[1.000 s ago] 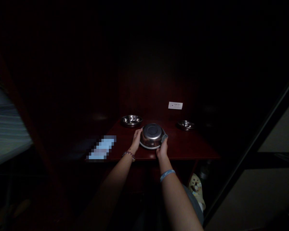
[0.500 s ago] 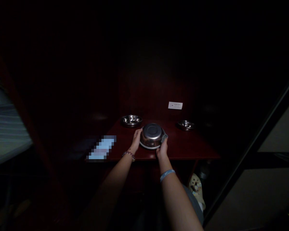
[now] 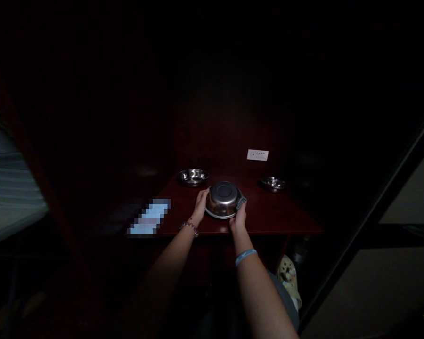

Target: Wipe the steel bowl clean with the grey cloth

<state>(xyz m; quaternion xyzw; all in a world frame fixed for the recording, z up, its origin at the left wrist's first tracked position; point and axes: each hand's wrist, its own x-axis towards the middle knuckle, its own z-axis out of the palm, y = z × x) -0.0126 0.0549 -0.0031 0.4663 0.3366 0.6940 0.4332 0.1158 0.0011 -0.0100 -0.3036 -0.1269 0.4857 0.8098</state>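
Observation:
An upturned stainless steel bowl (image 3: 223, 197) is between my two hands, base up and rim down, over the front of the dark red desk. My left hand (image 3: 200, 205) grips its left side, with the fingertips partly hidden. On the right side, my right hand (image 3: 239, 219) holds the rim and presses a small grey-green cloth (image 3: 241, 203) against the bowl's wall. Whether the rim touches the desk I cannot tell. Behind them, a shiny steel bowl (image 3: 193, 177) stands upright at the back left, and a smaller one (image 3: 273, 184) at the back right.
The dark red desk (image 3: 282, 216) has its front edge just below my hands. A white wall socket (image 3: 257, 155) is on the back panel. A blurred-out bright screen (image 3: 149, 219) lies at the left. Below right is a cream clog (image 3: 288, 278) on a foot. Surroundings are very dark.

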